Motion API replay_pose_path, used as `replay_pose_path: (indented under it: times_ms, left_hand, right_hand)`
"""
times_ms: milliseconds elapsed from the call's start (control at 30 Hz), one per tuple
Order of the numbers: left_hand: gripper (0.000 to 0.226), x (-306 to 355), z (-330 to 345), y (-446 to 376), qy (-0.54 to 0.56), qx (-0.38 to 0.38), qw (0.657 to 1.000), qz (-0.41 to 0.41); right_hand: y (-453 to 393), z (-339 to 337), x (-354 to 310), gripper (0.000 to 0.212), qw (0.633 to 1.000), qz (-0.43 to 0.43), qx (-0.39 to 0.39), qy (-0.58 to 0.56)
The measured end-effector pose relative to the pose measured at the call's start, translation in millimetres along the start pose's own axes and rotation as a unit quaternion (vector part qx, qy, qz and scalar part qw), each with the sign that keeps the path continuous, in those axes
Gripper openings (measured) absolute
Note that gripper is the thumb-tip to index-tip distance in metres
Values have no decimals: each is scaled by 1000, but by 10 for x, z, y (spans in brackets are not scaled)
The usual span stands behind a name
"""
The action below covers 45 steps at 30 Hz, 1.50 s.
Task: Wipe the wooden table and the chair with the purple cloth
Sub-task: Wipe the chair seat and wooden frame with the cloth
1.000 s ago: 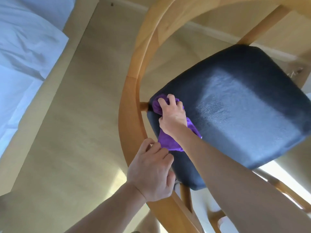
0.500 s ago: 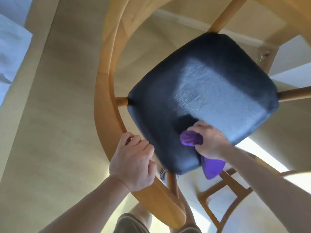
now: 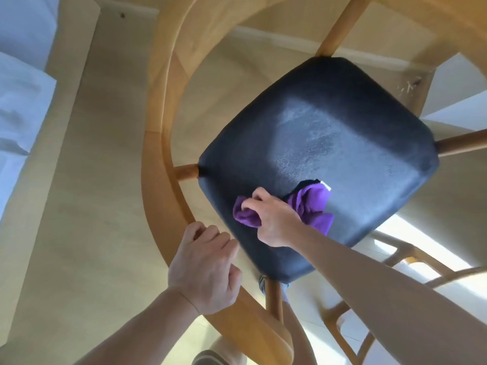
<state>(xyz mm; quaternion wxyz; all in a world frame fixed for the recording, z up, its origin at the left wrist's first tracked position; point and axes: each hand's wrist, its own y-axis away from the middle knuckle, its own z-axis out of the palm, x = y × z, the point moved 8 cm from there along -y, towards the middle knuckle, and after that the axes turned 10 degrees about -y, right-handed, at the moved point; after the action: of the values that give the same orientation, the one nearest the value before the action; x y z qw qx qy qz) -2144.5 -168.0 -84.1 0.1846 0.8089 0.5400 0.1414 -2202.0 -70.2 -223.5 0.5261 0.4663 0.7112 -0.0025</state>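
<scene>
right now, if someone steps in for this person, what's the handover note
Left hand: grips the chair's curved wooden backrest rail, steadying it.
Right hand: holds the bunched purple cloth, pressed on the near part of the dark seat cushion.
Done: nothing can be confirmed as finished; the seat wipe is under way.
Left: rest of the seat, the wooden frame, then the wooden table, which is not in view.

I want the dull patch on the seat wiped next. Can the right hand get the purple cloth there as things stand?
Probably yes. The right hand already holds the purple cloth on the dark seat, and the dull patch lies just beyond with nothing between them.
</scene>
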Motion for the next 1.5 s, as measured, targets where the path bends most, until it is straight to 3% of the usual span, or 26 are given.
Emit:
replay_pose_path:
  times_ms: [67, 133, 200, 267, 333, 467, 533, 600, 633, 700, 800, 900, 1000, 1067, 1167, 1233, 1300, 1367, 1433, 1500]
  left_hand:
    - [22, 36, 22, 5, -13, -17, 1000, 18]
    - [23, 54, 28, -6, -26, -26, 999, 31]
    - [24, 75, 38, -22, -38, -43, 998, 41]
    - [24, 101, 18, -34, -45, -48, 997, 47]
    - [24, 144, -2, -46, -45, -53, 996, 63]
    - [24, 216, -41, -95, -73, -56, 989, 116]
    - [24, 223, -26, -97, -76, -65, 988, 116]
    - [24, 208, -13, -84, -63, -63, 990, 107]
    - [22, 206, -10, -75, -54, -59, 991, 106]
    - [21, 200, -33, -65, -36, -41, 994, 98]
    - [23, 202, -112, -84, -28, -8, 996, 88]
    - [18, 235, -174, -71, -16, -4, 996, 92]
    - [15, 261, -170, -90, -8, -26, 995, 97]
    - [14, 269, -132, -115, -22, -44, 994, 101]
    - [16, 217, 8, -159, 1, -78, 994, 75]
    - [30, 139, 111, -322, 20, -129, 991, 24]
    - [39, 35, 162, -626, 40, -135, 990, -17]
    - [41, -125, 115, -1032, 49, -102, 992, -49]
    - [44, -290, 61, -1418, 41, -91, 993, -60]
    - [47, -396, -11, -1742, 26, -81, 996, -38]
  right_hand:
    - [149, -116, 150, 48, 1000, 13, -14, 4]
    - [155, -680, 427, 48, 987, 65, 138, -59]
    - [242, -1349, 758, 48, 925, 130, 336, -123]
    - [295, -1656, 1010, 43, 869, 219, 417, -153]
    - [225, -1537, 959, 43, 882, 263, 372, -119]
    - [66, -592, 371, 55, 974, 167, 155, 11]
    - [122, -128, 202, 46, 990, 134, 38, 19]
    - [250, 54, 207, 37, 991, 130, -29, 12]
    - [309, 20, 255, 37, 990, 139, -26, 4]
    - [385, -303, 430, 44, 980, 175, 72, -61]
    - [483, -1096, 711, 50, 906, 217, 303, -199]
    - [370, -1777, 895, 68, 846, 228, 419, -237]
    - [24, -2108, 981, 81, 840, 285, 397, -236]
    - [-243, -2027, 893, 80, 868, 311, 341, -183]
    - [-570, -1558, 510, 74, 944, 242, 224, -19]
    - [-629, -1198, 271, 62, 973, 164, 146, 73]
    - [-575, -988, 160, 41, 988, 103, 89, 78]
    - [-455, -976, 225, 27, 993, 99, 54, 23]
    - [-299, -1182, 423, 21, 985, 135, 98, -39]
    - [-101, -1631, 692, 15, 948, 171, 244, -112]
